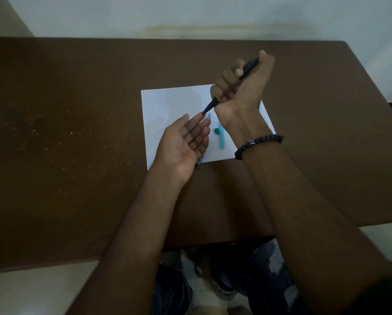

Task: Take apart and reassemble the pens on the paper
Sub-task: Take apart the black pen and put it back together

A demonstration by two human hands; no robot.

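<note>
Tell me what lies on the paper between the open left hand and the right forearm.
In the head view, a teal pen barrel with a small teal cap piece beside it lies between the left hand and the right forearm.

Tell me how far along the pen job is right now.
Partly done: a teal pen barrel and small teal piece lie separated on the white paper. In hand: the right hand grips a dark pen, tip tilted toward the open left hand, as if emptying it. Another pen lies partly hidden under the left hand. Reassembly looks still ahead.
</note>
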